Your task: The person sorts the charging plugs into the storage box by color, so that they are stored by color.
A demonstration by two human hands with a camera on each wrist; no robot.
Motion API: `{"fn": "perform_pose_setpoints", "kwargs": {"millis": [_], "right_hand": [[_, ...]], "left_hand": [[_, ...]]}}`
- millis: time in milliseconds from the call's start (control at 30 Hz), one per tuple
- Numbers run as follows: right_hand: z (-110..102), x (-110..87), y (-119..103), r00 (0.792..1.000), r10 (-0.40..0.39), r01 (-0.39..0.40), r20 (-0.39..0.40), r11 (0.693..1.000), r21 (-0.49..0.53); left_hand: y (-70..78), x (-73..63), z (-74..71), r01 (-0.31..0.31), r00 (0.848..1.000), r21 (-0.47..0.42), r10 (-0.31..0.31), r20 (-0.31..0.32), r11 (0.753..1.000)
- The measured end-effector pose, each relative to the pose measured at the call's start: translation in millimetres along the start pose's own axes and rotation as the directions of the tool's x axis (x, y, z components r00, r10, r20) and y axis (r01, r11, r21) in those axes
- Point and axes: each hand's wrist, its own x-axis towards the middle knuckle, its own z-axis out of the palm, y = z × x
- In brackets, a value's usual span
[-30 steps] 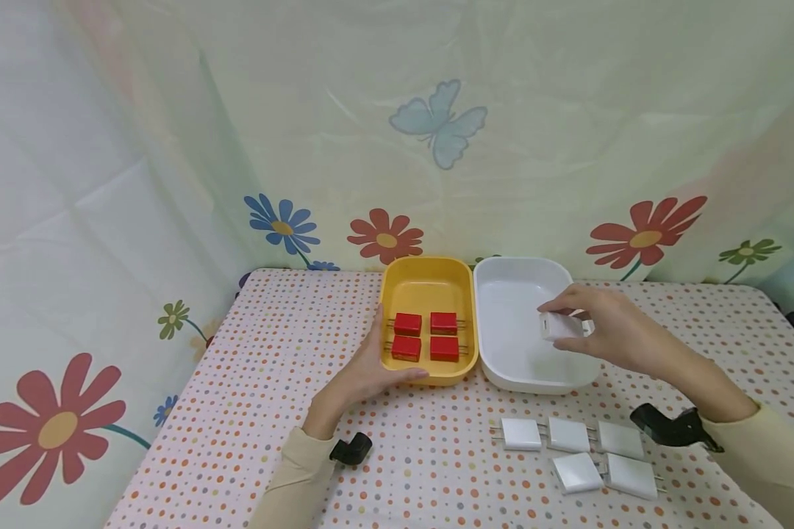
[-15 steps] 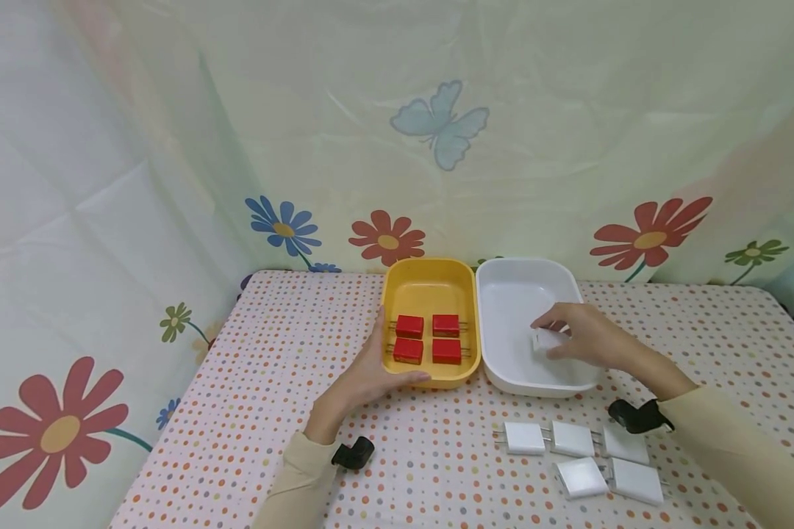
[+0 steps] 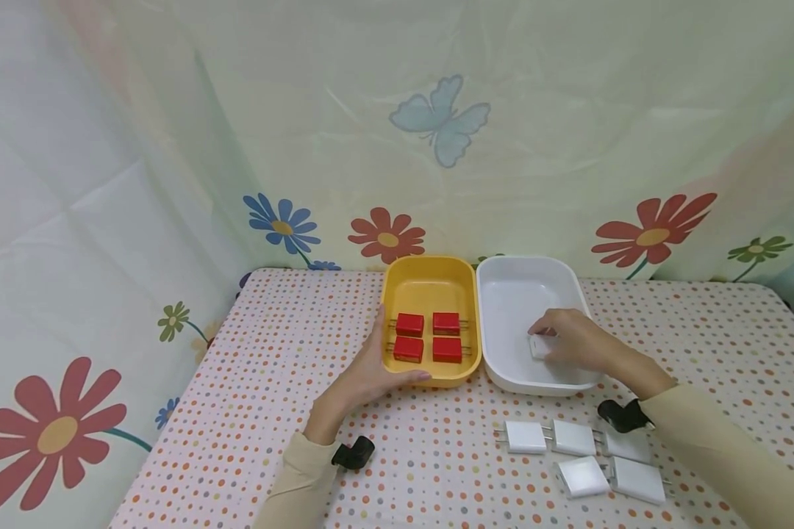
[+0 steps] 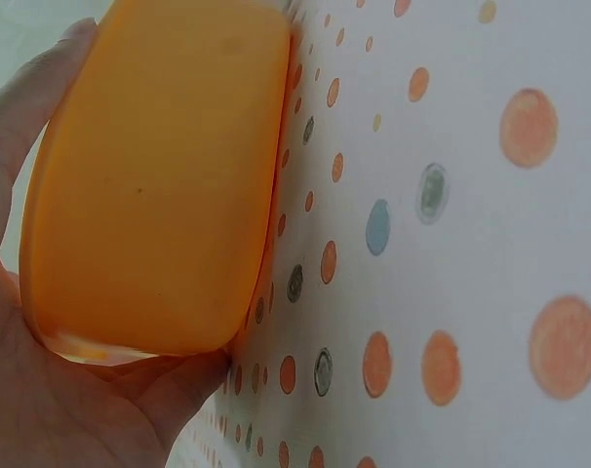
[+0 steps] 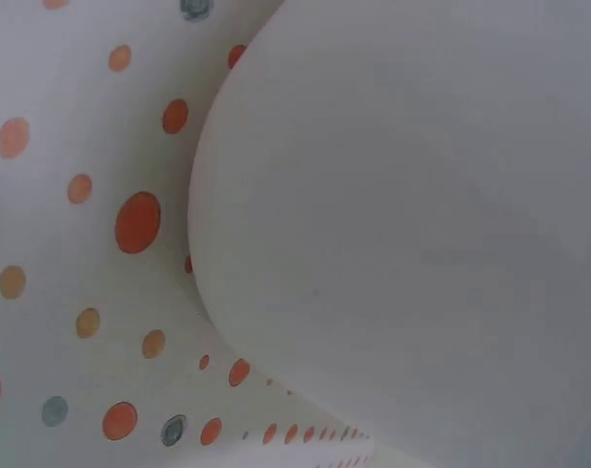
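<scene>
My right hand [image 3: 576, 344] is down inside the white tray [image 3: 512, 301], pinching a white charger plug [image 3: 538, 347] low over its floor; the fingers hide most of that plug. At the near left corner of the yellow tray [image 3: 430, 294], my left hand [image 3: 367, 367] holds the wall, fingers along the left side and thumb along the front rim. In the left wrist view, this hand [image 4: 42, 390] wraps the end of the yellow tray [image 4: 169, 195]. Several red charger plugs [image 3: 409, 325] lie in that tray in two rows. The right wrist view shows mostly the white tray's outer wall [image 5: 393, 234].
Several more white charger plugs [image 3: 526, 437] lie on the dotted tablecloth [image 3: 437, 470] in front of the white tray, below the right forearm. Both trays stand side by side near the back edge, close to a flowered curtain [image 3: 529, 162].
My right hand has moved left and down into the white tray with the white charger plug. My left hand has stayed at the yellow tray.
</scene>
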Motion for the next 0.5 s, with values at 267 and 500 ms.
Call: {"fn": "perform_pose_setpoints", "kwargs": {"millis": [267,500], "right_hand": [[1.6,-1.4,-3.8,1.0,0.024,-0.024,0.007,0.999,-0.049],[4.5,-2.1,-3.0,1.0,-0.004,0.003,-0.013,0.997,-0.072]], "left_hand": [[0.7,0.5,-0.1,0.01,1.0,0.008,-0.01,-0.004,1.0],[1.9,-0.4,0.4,0.032,0.999,0.015,-0.031,-0.009,0.999]]}}
